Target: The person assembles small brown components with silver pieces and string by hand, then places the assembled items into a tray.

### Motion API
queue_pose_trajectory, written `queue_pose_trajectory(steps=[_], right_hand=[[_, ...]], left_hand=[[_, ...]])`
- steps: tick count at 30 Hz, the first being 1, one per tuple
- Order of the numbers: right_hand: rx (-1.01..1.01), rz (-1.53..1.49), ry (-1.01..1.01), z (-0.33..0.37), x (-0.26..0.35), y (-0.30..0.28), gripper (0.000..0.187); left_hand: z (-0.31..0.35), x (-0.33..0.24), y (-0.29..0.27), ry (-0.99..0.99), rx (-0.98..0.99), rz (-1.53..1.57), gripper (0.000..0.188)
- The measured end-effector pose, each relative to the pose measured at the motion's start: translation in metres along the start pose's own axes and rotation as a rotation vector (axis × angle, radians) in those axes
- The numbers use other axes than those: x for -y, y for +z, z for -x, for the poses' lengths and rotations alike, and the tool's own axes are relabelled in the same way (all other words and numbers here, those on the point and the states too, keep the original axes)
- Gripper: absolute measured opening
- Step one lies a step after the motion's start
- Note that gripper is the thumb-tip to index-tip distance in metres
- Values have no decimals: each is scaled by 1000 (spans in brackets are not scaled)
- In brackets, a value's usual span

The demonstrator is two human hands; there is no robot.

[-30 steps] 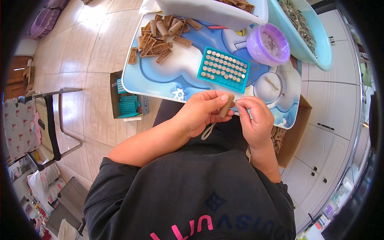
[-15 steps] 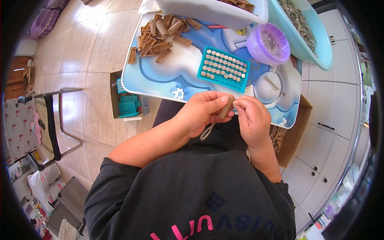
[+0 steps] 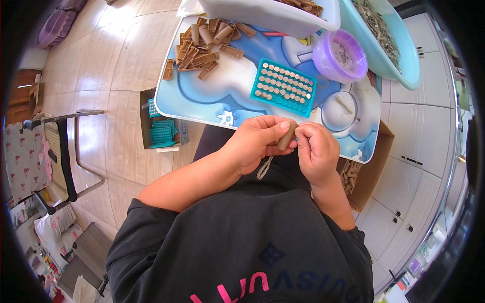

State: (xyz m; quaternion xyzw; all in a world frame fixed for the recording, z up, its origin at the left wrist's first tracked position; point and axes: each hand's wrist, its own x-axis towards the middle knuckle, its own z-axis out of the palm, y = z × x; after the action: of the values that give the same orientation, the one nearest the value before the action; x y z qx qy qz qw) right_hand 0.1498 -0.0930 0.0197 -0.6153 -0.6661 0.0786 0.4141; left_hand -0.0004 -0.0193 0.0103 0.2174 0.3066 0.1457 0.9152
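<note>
My left hand (image 3: 260,139) grips a brown rounded casing (image 3: 287,137), thumb on top and fingers beneath. Against the casing's right upper edge, my right hand (image 3: 317,149) has thumb and forefinger pinched together; whatever is between them is too small to make out. A looped pale cord (image 3: 264,167) hangs under my left hand. Just beyond my hands, a teal tray (image 3: 284,102) holds rows of small round silvery pieces, with bare sockets along its near side. More brown casings (image 3: 204,59) lie heaped at the table's far left, several showing their hollow inside.
A purple bowl (image 3: 319,56), a white tub (image 3: 242,14) and a light-blue basin (image 3: 404,76) of thin pieces stand at the back of the patterned table (image 3: 194,108). Cardboard boxes stand at left (image 3: 146,132) and under the right edge (image 3: 376,161).
Both hands stay in nearly the same place around the casing. My right fingers have shifted slightly up along its edge, and the hanging cord loop has swung a little.
</note>
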Motion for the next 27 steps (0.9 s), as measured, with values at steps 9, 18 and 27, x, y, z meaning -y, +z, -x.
queue_pose_trajectory(steps=[9, 18, 27], right_hand=[[-14, 13, 180, -1, 5, -4, 18], [174, 282, -7, 1, 6, 7, 21], [209, -238, 286, 15, -5, -9, 30]], left_hand=[[-5, -6, 7, 114, -123, 59, 26], [-5, 5, 3, 243, -247, -99, 12], [-3, 1, 5, 336, -24, -279, 22]])
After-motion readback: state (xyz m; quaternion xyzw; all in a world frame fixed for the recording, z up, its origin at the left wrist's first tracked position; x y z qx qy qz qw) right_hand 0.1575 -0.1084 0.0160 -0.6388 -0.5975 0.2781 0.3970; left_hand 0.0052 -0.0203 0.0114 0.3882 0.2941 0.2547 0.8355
